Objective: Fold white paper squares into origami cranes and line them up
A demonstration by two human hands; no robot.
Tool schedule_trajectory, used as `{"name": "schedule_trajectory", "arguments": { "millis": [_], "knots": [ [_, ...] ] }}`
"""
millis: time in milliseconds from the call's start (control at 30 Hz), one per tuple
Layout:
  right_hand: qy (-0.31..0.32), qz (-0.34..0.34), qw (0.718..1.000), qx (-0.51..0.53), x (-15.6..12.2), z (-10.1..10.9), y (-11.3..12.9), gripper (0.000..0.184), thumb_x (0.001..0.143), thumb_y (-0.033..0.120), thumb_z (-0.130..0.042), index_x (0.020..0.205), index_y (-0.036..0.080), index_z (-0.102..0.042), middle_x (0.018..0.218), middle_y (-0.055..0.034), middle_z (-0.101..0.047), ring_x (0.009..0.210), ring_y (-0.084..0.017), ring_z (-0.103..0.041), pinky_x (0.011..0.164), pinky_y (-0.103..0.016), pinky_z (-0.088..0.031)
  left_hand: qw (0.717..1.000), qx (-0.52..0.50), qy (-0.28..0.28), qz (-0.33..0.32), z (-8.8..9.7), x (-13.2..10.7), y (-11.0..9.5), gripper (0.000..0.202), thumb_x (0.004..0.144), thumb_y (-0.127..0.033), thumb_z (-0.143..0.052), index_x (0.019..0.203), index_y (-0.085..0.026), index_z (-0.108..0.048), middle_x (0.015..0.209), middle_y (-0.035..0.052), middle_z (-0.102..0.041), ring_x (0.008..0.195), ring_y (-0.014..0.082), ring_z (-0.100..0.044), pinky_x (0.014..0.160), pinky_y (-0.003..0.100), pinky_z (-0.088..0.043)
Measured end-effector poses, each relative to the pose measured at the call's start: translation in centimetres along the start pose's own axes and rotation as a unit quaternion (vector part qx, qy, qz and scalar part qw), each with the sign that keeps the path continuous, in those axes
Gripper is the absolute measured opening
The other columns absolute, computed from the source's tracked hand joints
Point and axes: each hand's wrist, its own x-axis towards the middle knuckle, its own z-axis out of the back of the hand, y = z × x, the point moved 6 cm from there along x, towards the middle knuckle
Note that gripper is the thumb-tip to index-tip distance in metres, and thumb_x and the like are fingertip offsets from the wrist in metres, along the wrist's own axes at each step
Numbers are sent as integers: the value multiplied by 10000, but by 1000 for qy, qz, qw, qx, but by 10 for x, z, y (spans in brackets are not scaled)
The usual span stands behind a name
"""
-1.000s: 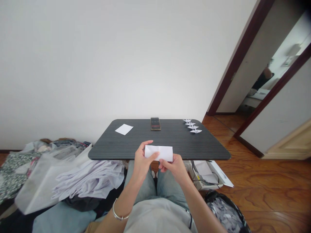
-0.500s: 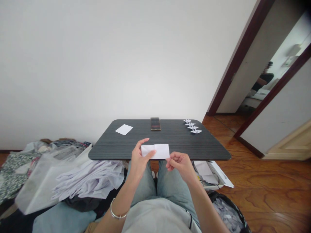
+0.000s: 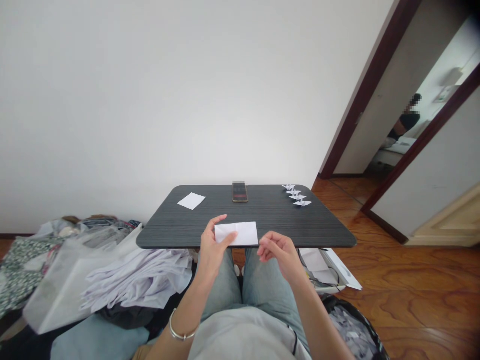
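Observation:
My left hand (image 3: 214, 244) holds a folded sheet of white paper (image 3: 243, 234) by its left part, thumb on top and the other fingers behind it. The paper is a flat, wide rectangle with a faint crease, held over the near edge of the dark table (image 3: 210, 220). Just right of the paper's lower right corner is my right hand (image 3: 276, 250), its fingers curled and thumb against the fingertips. A small gap seems to lie between it and the paper, and nothing shows in its fingers.
A white paper square (image 3: 192, 201) lies at the table's back left, and a phone (image 3: 240, 192) stands at the back middle. Several folded paper cranes (image 3: 300, 198) line the back right. Clothes (image 3: 138, 280) are heaped left; a bag of scraps (image 3: 352, 330) sits right. A person (image 3: 407, 120) shows through the doorway.
My left hand and the folded paper have shifted slightly left. My right hand has come off the paper's lower right corner and sits slightly further right.

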Motion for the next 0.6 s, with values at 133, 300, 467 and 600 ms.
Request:
{"name": "schedule_trajectory", "arguments": {
  "millis": [133,300,467,600],
  "knots": [
    [8,-2,1000,-5,2,-9,-2,312,699,451,-671,677,166,-547,540,0,-659,393,-92,-561,394,-172,-442,999,21,26,6,-3,1,6,534,604,-225,-736,1091,-171,-523,689,-20,-623,587,114,-560,573,211,-440],
    [-38,53,997,-35,2,-14,1,343,735,468,-631,626,174,-494,438,43,-572,299,-56,-448,327,-151,-330,995,56,75,27,-11,-2,12,539,604,-227,-729,1096,-164,-519,673,-31,-575,589,111,-534,545,213,-456],
    [-47,67,995,-59,0,-14,2,352,765,475,-598,627,177,-470,413,47,-550,292,-49,-422,324,-147,-298,991,66,101,49,-13,-4,11,673,553,-178,-740,1170,-172,-471,720,-29,-561,619,123,-538,562,248,-495],
    [-43,65,995,-63,1,-12,1,360,774,481,-586,629,177,-458,400,43,-549,289,-46,-412,326,-143,-287,990,89,108,33,-12,-3,8,728,551,-132,-730,1222,-174,-451,719,-29,-575,601,102,-520,566,215,-463]
  ]
}}
